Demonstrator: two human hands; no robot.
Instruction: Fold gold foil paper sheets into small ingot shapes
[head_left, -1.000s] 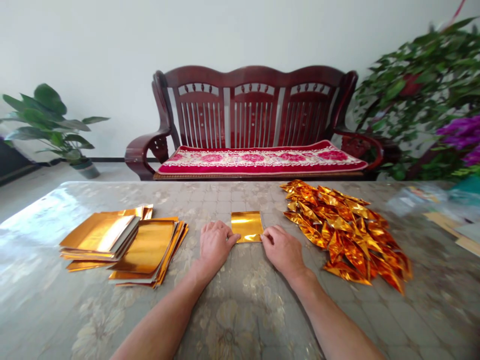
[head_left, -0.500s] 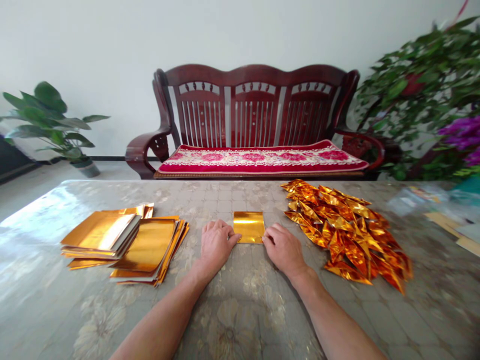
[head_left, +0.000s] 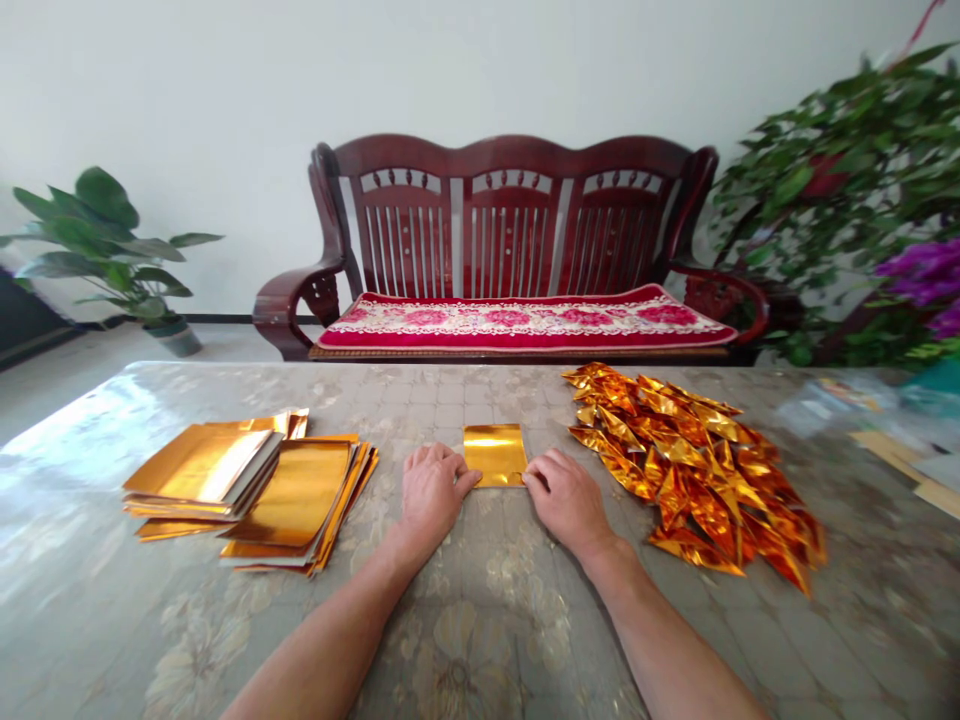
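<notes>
A small rectangle of gold foil paper (head_left: 495, 452) lies on the table between my hands, its long shine running across the far part. At its near left corner, my left hand (head_left: 435, 487) is closed with the thumb on the paper's edge. My right hand (head_left: 566, 500) pinches the near right corner, where the foil curls up slightly. The fingertips under or behind each corner are partly hidden. To the left are stacks of flat gold foil sheets (head_left: 300, 490). A heap of folded gold foil pieces (head_left: 697, 470) with pointed ends sits to the right.
A patterned cover lies over the table (head_left: 465, 640). Clear plastic wrapping (head_left: 836, 402) and pieces of card (head_left: 892, 455) rest at the right edge. Beyond stands a dark red wooden bench (head_left: 510, 230), with potted plants (head_left: 112, 250) on either side.
The foil paper has shifted very slightly left, and its near right corner curls more under my right hand. Both hands stay almost in place.
</notes>
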